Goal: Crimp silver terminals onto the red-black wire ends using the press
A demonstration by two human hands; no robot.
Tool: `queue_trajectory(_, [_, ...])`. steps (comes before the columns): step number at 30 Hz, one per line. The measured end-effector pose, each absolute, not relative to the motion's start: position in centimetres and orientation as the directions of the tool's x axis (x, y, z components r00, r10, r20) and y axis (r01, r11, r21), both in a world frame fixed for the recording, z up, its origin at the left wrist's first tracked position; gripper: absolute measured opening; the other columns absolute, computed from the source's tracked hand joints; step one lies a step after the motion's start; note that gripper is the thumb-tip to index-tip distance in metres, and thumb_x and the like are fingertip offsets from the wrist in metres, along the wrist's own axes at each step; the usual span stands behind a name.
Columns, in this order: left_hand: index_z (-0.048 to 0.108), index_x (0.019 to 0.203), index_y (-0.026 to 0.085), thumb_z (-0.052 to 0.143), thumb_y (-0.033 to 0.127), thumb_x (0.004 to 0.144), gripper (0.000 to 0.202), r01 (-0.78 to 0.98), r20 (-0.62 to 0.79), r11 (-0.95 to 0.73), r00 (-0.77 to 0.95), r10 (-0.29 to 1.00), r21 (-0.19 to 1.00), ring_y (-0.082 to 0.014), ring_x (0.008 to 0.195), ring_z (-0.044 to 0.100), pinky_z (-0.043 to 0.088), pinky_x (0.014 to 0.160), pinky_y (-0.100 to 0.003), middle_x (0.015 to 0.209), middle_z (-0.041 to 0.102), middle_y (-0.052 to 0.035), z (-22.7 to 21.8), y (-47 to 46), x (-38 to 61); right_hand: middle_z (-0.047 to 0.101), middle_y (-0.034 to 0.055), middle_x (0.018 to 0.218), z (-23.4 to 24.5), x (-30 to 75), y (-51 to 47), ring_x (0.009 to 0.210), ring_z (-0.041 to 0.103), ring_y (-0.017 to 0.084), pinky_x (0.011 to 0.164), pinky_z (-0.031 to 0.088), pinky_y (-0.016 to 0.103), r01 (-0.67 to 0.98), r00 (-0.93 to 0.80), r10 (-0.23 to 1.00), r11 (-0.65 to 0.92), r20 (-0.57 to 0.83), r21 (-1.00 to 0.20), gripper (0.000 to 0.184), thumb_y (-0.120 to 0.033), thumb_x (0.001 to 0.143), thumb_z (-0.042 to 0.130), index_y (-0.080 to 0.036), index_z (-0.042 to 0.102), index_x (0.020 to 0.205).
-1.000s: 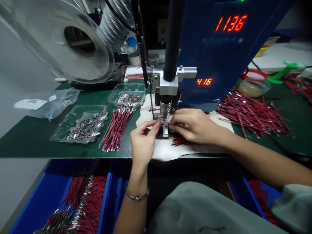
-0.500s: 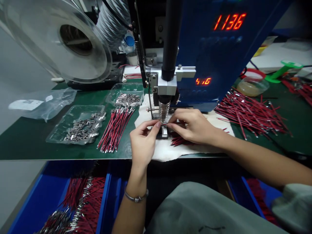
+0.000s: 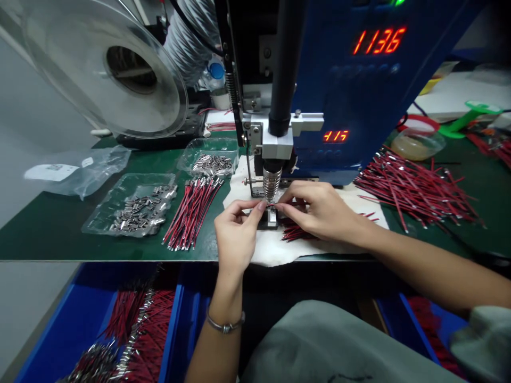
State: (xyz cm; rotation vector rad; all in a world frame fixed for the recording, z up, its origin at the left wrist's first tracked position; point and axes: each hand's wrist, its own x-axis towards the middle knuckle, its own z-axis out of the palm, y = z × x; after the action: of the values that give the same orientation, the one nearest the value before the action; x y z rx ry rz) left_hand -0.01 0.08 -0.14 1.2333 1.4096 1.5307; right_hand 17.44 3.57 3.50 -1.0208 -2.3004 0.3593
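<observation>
My left hand (image 3: 236, 231) is closed in a pinch just left of the soldering machine's spring-wrapped tip (image 3: 271, 183). What its fingertips hold is too small and hidden to make out. Opposite it, my right hand (image 3: 315, 207) pinches a short red wire (image 3: 272, 205), of which only a bit shows between the two hands. Both sets of fingertips meet over a small metal fixture (image 3: 272, 217) below the tip. Under my right palm, loose red and black wires (image 3: 293, 232) lie on a white cloth (image 3: 271, 254).
Left of the cloth lie a wire bundle (image 3: 194, 213) and clear trays (image 3: 91, 222) with small metal parts. A wire pile (image 3: 415, 189) is at right. The blue machine housing (image 3: 343, 96) stands behind my hands. Blue bins (image 3: 51, 330) sit below the table edge.
Both hands keep their pinch at the fixture with hardly any movement. The whole view has shifted slightly, and the lower red display reads differently.
</observation>
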Motion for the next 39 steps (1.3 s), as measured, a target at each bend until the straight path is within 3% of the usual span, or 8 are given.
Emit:
queue_trajectory(15, [0.074, 0.082, 0.015, 0.075, 0.033, 0.074, 0.02, 0.117, 0.178, -0.149, -0.307, 0.935, 0.982, -0.0097, 0.056, 0.052, 0.04, 0.052, -0.019, 0.069, 0.066, -0.0041, 0.1, -0.22, 0.0, 0.07, 0.0016, 0.078, 3.52, 16.75, 3.02, 0.071, 0.061, 0.013, 0.065, 0.042, 0.025, 0.574, -0.403, 0.861, 0.503, 0.312, -0.647, 0.014, -0.025, 0.085, 0.061, -0.016, 0.068, 0.078])
queue_trajectory(39, [0.074, 0.083, 0.014, 0.074, 0.033, 0.074, 0.021, 0.121, 0.171, -0.14, -0.301, 0.938, 0.983, -0.0113, 0.057, 0.055, 0.041, 0.053, -0.021, 0.069, 0.066, -0.0044, 0.1, -0.2, -0.1, 0.069, 0.0024, 0.078, 3.27, 16.8, 2.87, 0.071, 0.062, 0.014, 0.066, 0.043, 0.026, 0.564, -0.4, 0.838, 0.543, 0.37, -0.622, 0.011, -0.023, 0.084, 0.061, -0.016, 0.068, 0.079])
